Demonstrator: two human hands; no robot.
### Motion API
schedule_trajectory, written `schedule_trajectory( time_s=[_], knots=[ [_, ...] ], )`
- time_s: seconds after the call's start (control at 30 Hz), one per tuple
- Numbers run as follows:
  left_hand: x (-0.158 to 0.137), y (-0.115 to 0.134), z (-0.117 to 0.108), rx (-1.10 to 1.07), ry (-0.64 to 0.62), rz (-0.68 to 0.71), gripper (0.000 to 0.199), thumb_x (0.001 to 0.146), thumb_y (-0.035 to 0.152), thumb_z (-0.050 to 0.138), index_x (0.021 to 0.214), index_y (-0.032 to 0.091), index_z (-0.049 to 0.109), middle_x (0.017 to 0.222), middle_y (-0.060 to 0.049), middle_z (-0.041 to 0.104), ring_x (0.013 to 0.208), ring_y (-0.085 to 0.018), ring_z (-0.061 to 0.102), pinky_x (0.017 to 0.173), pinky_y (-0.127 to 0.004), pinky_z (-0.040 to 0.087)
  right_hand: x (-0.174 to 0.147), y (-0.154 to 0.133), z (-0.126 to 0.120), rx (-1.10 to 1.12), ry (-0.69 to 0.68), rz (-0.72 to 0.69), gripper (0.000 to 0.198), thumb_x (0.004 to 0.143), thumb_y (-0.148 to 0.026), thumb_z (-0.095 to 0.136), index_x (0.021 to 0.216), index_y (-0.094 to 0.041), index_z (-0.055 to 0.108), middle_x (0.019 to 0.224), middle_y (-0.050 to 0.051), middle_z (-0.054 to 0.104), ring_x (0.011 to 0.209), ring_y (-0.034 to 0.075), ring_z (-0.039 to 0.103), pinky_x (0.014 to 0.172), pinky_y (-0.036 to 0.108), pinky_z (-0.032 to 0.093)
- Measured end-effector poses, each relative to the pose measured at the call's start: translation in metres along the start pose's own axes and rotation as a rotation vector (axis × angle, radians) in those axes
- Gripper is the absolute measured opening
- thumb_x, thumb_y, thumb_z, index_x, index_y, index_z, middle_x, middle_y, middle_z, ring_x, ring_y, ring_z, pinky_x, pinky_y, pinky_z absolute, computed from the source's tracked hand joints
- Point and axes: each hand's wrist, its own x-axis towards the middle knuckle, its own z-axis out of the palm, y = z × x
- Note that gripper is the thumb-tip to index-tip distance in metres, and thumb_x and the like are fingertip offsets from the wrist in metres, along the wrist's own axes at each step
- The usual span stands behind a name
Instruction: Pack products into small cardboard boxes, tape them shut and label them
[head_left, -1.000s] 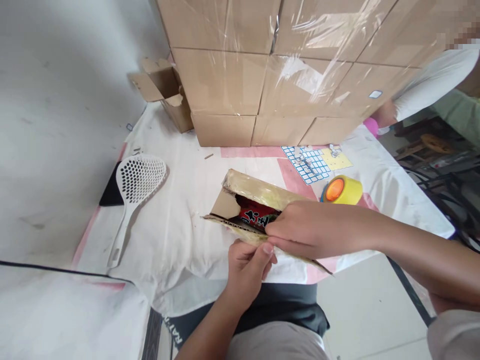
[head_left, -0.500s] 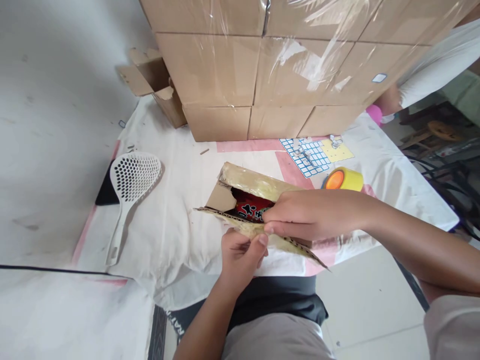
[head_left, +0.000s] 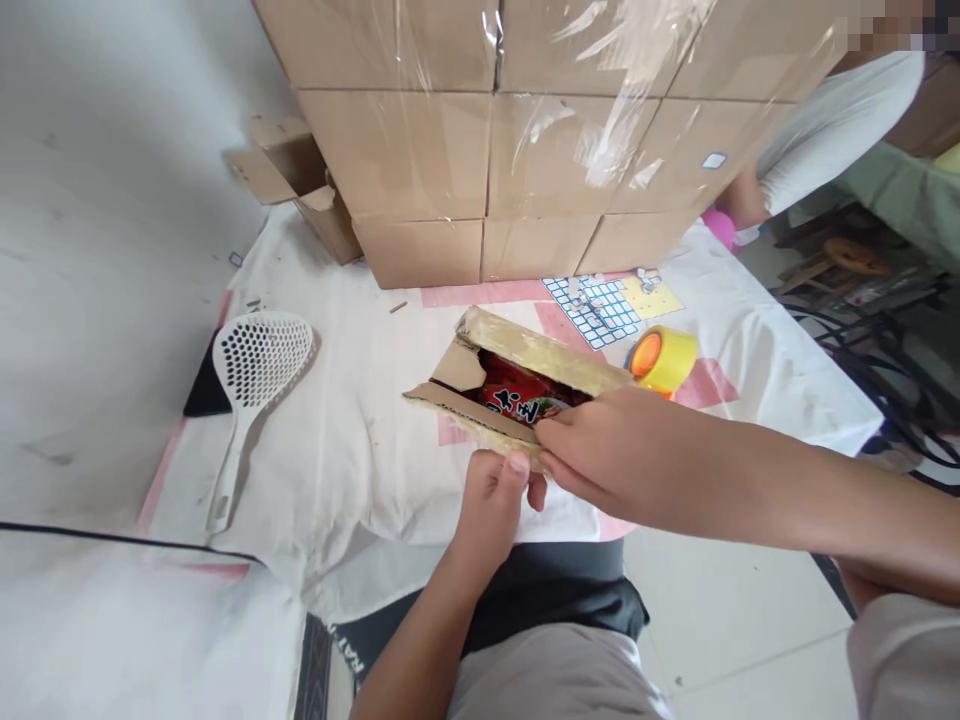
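Observation:
A small cardboard box (head_left: 551,348) with tape on its flaps lies open on the cloth-covered table. Inside it shows a red printed packet (head_left: 517,393); the rest of the contents is hidden. My left hand (head_left: 495,490) is closed at the box's near edge, thumb and fingers pinching the taped near flap (head_left: 487,415). Just to the right, my right hand (head_left: 596,440) is also closed on this flap, its knuckles over the opening. Its fingertips are partly hidden.
A wall of wrapped cartons (head_left: 420,150) stands at the back, with an open box (head_left: 322,205) to its left. A white perforated skimmer (head_left: 262,365) lies left, a yellow tape roll (head_left: 675,357) right. Another person's white-clothed limb (head_left: 840,130) shows at the upper right.
The near flap has swung up and inward, showing its brown inner face and more of the red packet. Both hands have moved with it, still gripping. The whole view has shifted slightly.

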Motion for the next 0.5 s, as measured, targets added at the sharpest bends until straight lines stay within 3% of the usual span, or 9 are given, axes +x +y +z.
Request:
schedule_trajectory(
  time_s=[0.1,0.2,0.33,0.5],
  knots=[
    [-0.004,0.002,0.007,-0.065,-0.055,-0.035,0.068,0.087,0.074,0.051,0.047,0.02,0.051,0.046,0.001,0.049,0.05,-0.011,0.045,0.055,-0.028,0.035,-0.004,-0.002,-0.003,0.003,-0.028,0.014,0.018,0.085,-0.004,0.053,0.074,-0.017,0.06,0.068,0.005,0.062,0.051,0.013,0.042,0.056,0.032,0.018],
    [-0.007,0.009,0.014,-0.069,-0.037,-0.071,0.059,0.091,0.06,0.057,0.049,0.019,0.051,0.046,0.003,0.05,0.048,-0.009,0.042,0.053,-0.026,0.035,-0.007,0.004,-0.008,0.128,-0.046,0.007,0.019,0.087,-0.005,0.051,0.075,-0.018,0.057,0.064,0.002,0.059,0.051,0.013,0.042,0.055,0.03,0.021],
    [-0.011,0.011,0.023,-0.067,0.077,-0.027,0.046,0.093,0.043,0.055,0.053,0.019,0.057,0.044,0.004,0.05,0.047,-0.009,0.043,0.055,-0.025,0.037,-0.011,0.015,-0.012,0.276,-0.085,-0.033,0.022,0.095,-0.015,0.049,0.074,-0.019,0.055,0.064,0.001,0.059,0.054,0.014,0.044,0.054,0.03,0.024],
    [-0.016,-0.006,0.032,-0.147,0.188,-0.005,0.034,0.086,0.037,0.061,0.058,0.018,0.064,0.051,0.002,0.057,0.048,-0.009,0.046,0.052,-0.025,0.037,-0.017,0.012,-0.007,0.276,-0.03,-0.035,0.024,0.099,-0.019,0.046,0.077,-0.019,0.055,0.07,0.002,0.059,0.06,0.014,0.047,0.058,0.029,0.027]
  ],
)
